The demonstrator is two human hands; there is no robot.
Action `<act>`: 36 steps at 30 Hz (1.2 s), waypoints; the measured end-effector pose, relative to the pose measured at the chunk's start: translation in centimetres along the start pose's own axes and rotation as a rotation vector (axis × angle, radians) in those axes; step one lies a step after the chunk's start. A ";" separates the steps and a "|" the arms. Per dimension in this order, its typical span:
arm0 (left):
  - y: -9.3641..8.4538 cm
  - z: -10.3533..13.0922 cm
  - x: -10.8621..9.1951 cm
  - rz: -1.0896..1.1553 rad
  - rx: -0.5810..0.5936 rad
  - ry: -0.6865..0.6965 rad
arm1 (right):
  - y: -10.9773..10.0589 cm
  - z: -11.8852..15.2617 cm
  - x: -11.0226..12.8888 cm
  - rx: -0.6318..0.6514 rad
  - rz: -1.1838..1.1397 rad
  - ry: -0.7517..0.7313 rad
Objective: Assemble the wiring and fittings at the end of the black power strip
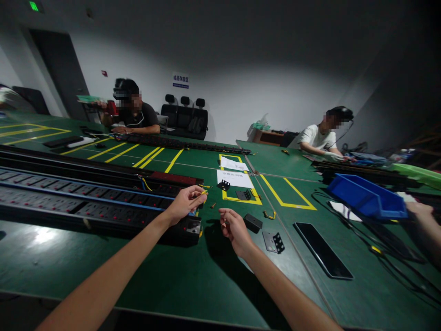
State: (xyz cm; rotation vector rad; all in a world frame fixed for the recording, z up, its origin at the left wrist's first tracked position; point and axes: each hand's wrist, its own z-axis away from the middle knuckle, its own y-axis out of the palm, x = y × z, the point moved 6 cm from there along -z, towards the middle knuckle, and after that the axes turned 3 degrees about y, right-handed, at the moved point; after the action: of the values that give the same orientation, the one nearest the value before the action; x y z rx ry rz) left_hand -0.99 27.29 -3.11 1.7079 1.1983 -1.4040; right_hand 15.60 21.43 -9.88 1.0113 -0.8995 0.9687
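My left hand (188, 201) is closed in a pinch on a short yellow wire (206, 192), by the right ends of the long black power strips (113, 211). To its right, my right hand (236, 230) hovers over the green table with fingers loosely curled and apart; no object shows in it. Beside that hand sit a small black box (253, 223) and a perforated black bracket (273, 242). Between the hands and a little beyond lies a tiny brass-coloured piece (213, 205). A loose yellow wire piece (269, 215) rests behind the box.
Further back are two more black brackets (244, 195) and paper sheets (234, 178). On the right lie a phone (323, 250), black cables (382, 257) and a blue bin (367, 195). Two people work across the table; another person's hand (422, 209) reaches in at far right.
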 end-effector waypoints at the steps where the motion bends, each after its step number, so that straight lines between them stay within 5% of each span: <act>1: 0.0 0.0 0.0 0.003 0.002 0.002 | 0.0 0.0 0.0 -0.003 0.002 0.001; 36: -0.2 -0.4 0.7 0.162 -0.044 -0.096 | 0.0 0.1 0.0 0.001 0.016 0.014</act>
State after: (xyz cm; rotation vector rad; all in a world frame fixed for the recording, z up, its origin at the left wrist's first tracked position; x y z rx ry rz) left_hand -1.05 27.90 -3.72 1.6495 1.0076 -1.3359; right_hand 15.62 21.35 -9.91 0.9978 -0.8969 0.9890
